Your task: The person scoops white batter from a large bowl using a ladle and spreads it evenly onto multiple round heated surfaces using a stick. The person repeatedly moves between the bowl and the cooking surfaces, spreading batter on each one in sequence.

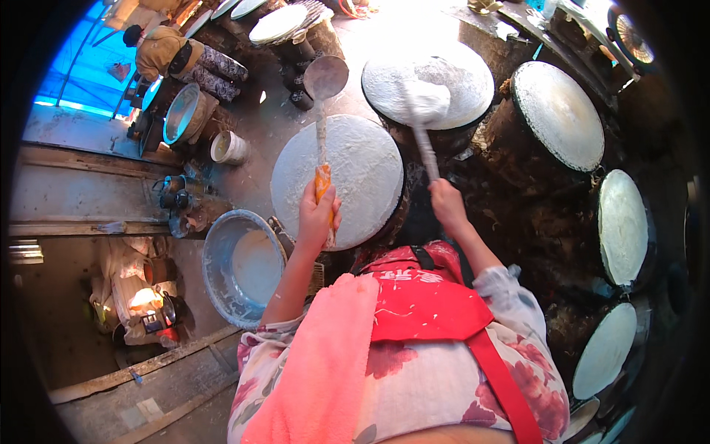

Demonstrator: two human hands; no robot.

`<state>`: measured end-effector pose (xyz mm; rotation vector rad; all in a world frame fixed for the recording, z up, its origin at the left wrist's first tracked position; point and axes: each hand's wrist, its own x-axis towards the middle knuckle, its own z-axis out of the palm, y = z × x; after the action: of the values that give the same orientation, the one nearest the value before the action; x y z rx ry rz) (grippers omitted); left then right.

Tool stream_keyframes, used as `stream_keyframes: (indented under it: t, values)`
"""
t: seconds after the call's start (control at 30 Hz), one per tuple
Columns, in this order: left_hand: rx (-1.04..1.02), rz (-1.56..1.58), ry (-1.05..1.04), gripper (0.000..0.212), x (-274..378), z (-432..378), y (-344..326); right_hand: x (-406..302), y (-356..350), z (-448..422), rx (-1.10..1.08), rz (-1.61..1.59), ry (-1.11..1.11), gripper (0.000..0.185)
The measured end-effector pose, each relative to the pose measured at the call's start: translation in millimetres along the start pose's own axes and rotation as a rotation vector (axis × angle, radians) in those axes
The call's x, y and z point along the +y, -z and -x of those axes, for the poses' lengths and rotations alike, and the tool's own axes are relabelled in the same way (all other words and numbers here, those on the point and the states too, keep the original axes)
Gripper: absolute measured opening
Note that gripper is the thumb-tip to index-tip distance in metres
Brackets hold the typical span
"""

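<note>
My left hand (319,213) grips the orange-wrapped handle of a metal ladle (326,79). The ladle points away from me, its bowl up beyond a round griddle coated with white batter (360,177). In my right hand (448,204) is the pale handle of a spreading tool (425,145). Motion blurs its white head, which is over a second round griddle (383,94) farther off. White batter covers much of that griddle, with a greyer patch at its right. Whether the head touches the batter I cannot tell. A blue-grey basin (213,277) holding pale batter stands near my left forearm.
Several more batter-covered griddles curve along my right, including one on a dark stove (557,114) and another beyond it (622,227). A white bucket (230,149) and a metal basin (182,114) stand left. A person (172,53) bends at the far left. A fan (632,39) is at upper right.
</note>
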<state>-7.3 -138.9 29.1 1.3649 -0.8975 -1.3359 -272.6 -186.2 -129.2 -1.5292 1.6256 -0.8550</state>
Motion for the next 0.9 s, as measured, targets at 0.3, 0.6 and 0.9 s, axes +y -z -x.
stream_keyframes:
  t: [0.3,0.6,0.9]
  values:
    - [-0.045,-0.067,0.042,0.023,7,2,-18,25,41,4,0.091,-0.043,-0.069,0.031]
    - [-0.093,-0.117,0.087,0.03,0,-12,-46,49,85,-7,0.003,-0.075,-0.242,0.031]
    - [-0.13,-0.051,0.147,0.03,2,-29,-77,79,135,-35,0.013,0.091,-0.169,0.033]
